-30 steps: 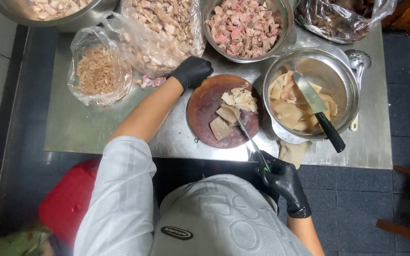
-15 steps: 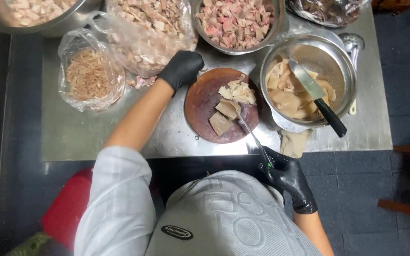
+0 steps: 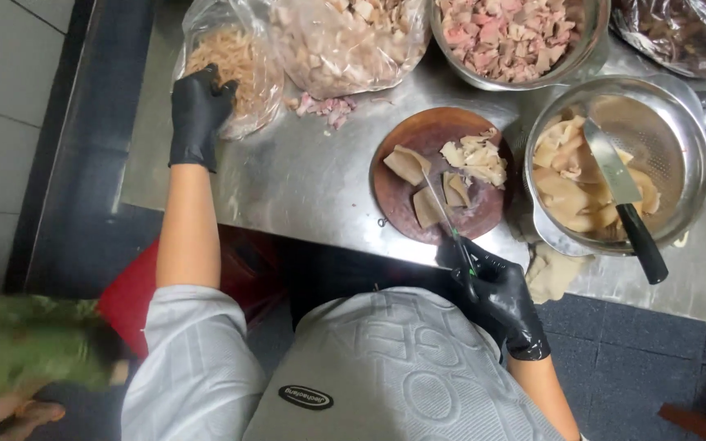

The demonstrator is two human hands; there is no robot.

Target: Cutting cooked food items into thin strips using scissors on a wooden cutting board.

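Observation:
My left hand (image 3: 198,114), in a black glove, rests on a clear plastic bag of tan shredded bits (image 3: 234,61) at the table's left end. My right hand (image 3: 496,294), also gloved, is closed on a thin metal tool (image 3: 443,208) at the near table edge. The tool's tip reaches over a round brown cutting board (image 3: 402,208). Several pale pieces of meat (image 3: 471,159) lie on the board.
A steel colander (image 3: 688,163) right of the board holds pale pieces and a black-handled cleaver (image 3: 623,204). Behind are a large bag of chopped meat (image 3: 345,41), a metal bowl of pink meat (image 3: 516,33) and a dark bag (image 3: 680,33). A red object (image 3: 128,290) sits below the steel table (image 3: 304,188).
My left hand left the cutting board's edge and moved left to the bag of shredded bits. My right hand kept hold of the tool near the board.

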